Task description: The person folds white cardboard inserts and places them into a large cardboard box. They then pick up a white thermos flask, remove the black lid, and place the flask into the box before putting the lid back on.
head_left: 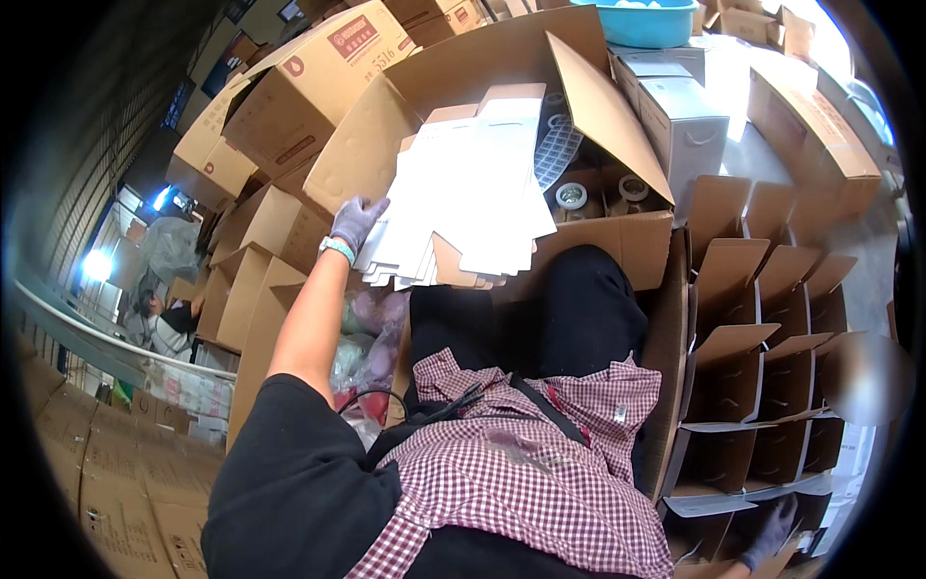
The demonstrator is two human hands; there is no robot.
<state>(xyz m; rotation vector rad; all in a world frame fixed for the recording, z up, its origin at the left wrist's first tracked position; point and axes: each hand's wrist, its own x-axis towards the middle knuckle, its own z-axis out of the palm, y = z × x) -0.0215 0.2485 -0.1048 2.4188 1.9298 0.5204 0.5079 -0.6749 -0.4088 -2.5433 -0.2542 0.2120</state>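
Observation:
A fanned stack of flat white cartons (473,183) lies across the open brown box in front of my knees. My left hand (357,222), in a grey glove with a light band at the wrist, is closed on the left edge of these cartons. Far off at the lower right, my right hand (772,533), also gloved, reaches in among open upright cartons (730,367) standing in rows. Its fingers look stretched out beside a carton's flap, with nothing visible in them. Glass jars (571,197) with light lids and a printed sheet (557,151) show inside the brown box (617,236).
Behind stand closed brown boxes (328,77) and, to the right, grey-white cartons (682,125) below a blue basin (648,21). Wrapped plastic bundles (362,338) lie beside my left thigh. Another person (174,314) is at the far left, near stacked boxes (145,473).

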